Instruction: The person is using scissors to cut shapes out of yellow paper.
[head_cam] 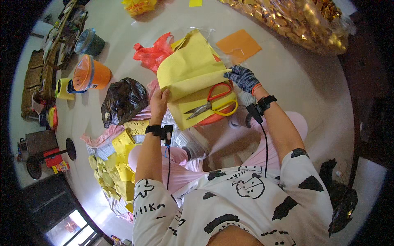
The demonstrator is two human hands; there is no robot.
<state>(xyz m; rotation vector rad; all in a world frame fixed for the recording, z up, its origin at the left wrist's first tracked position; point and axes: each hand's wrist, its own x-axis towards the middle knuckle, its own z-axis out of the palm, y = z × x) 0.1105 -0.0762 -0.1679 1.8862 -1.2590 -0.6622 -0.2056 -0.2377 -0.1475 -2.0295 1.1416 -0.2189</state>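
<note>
Yellow paper sheets lie in front of me, the upper one bent over into a fold. My bare left hand holds their left edge between thumb and fingers. On the right, my right hand, in a grey knitted glove, pinches the folded edge. Scissors with one red and one yellow handle lie on the lower paper, blades pointing left, nearer to me than the fold. Under the paper a red rounded surface shows in part; the rest of it is hidden.
A black plastic bag and folded yellow papers are at my left. A red plastic bag and an orange sheet lie beyond the paper. Farther left stands an orange bucket. Gold foil pieces in clear plastic fill the upper right.
</note>
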